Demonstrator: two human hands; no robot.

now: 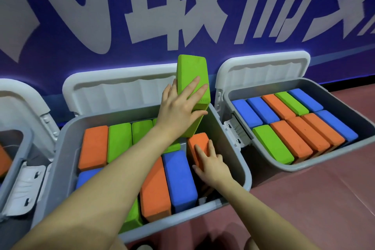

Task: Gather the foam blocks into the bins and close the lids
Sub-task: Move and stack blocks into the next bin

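Note:
A grey middle bin [60, 160] holds several orange, green and blue foam blocks. My left hand [178, 107] grips a tall green block [191, 73] that stands tilted on end above the bin's far right part. My right hand [211, 163] rests with straight fingers on an orange block [197, 142] standing at the bin's right wall. A blue block [178, 178] and a long orange block [155, 191] lie just left of it. The bin's white lid [117, 89] is raised against the wall.
A second grey bin [353, 142] at the right is packed with several blocks, its white lid [263, 67] up. A third bin [12, 148] shows partly at the left edge. Reddish floor [304, 193] lies to the right. A blue wall stands behind.

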